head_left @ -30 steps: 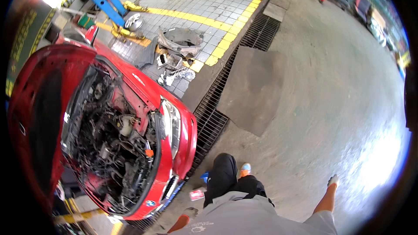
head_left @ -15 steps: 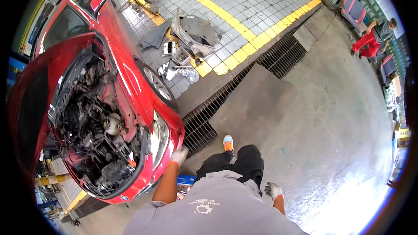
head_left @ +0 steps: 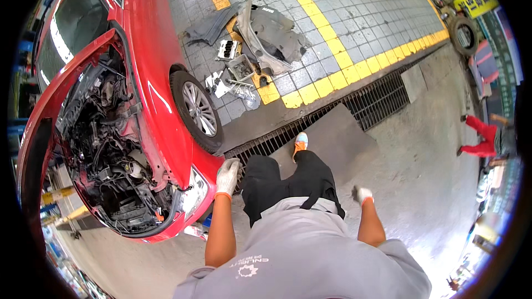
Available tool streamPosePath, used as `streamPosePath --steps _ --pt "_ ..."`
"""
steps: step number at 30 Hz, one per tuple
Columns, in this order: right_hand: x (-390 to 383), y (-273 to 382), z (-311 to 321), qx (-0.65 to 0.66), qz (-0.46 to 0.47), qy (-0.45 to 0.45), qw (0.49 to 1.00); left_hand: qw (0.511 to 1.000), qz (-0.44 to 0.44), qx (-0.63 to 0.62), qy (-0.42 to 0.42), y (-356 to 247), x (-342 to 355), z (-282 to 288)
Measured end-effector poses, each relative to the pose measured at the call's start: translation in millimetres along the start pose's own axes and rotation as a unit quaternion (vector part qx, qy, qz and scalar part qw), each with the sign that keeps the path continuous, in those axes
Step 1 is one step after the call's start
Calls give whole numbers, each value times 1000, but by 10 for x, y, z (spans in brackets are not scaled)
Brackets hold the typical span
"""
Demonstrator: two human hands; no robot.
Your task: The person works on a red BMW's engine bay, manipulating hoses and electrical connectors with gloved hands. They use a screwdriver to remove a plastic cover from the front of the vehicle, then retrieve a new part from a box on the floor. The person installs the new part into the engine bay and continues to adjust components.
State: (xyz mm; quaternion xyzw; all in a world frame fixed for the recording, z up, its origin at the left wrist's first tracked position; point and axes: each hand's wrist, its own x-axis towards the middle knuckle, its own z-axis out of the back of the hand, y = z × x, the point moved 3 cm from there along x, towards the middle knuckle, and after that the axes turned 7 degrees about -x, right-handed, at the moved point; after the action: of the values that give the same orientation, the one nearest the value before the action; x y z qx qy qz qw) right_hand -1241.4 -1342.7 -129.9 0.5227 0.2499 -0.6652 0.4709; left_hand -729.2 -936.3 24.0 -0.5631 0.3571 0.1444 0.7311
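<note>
My left hand (head_left: pixel 227 177), in a white knit glove with an orange cuff, hangs beside the front corner of a red car (head_left: pixel 158 72). Its fingers reach forward, loosely extended, and hold nothing that I can see; whether it touches the bumper I cannot tell. On my other side my right hand (head_left: pixel 363 195), gloved alike with greyish fingertips, hangs over the concrete floor. Its fingers are loosely bent and apart, with no object visible in them. The car's hood (head_left: pixel 36 152) is raised, baring the engine bay (head_left: pixel 105 149). A front wheel (head_left: pixel 197 109) stands just ahead of my left hand.
Ahead, a floor grate (head_left: pixel 377 101) partly lies under a flat grey plate (head_left: pixel 343 133). Beyond it, removed panels (head_left: pixel 271 33) and several metal parts (head_left: pixel 241 69) lie on grey tiles with yellow lines. At right are a tire (head_left: pixel 464 37) and a person in red trousers (head_left: pixel 481 135).
I have stepped forward along the car, and its front wheel now appears closer. My left hand has moved forward past the headlight; my right hand has swung forward, its fingers more bent than before.
</note>
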Motion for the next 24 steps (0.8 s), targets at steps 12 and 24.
streamPosePath --steps 12,24 --pt "-287 5252 -1211 -108 238 -32 965 987 24 -84 134 -780 1904 -716" --pt "3049 6941 -5846 -289 287 87 909 935 -96 265 214 268 4778 -1496"
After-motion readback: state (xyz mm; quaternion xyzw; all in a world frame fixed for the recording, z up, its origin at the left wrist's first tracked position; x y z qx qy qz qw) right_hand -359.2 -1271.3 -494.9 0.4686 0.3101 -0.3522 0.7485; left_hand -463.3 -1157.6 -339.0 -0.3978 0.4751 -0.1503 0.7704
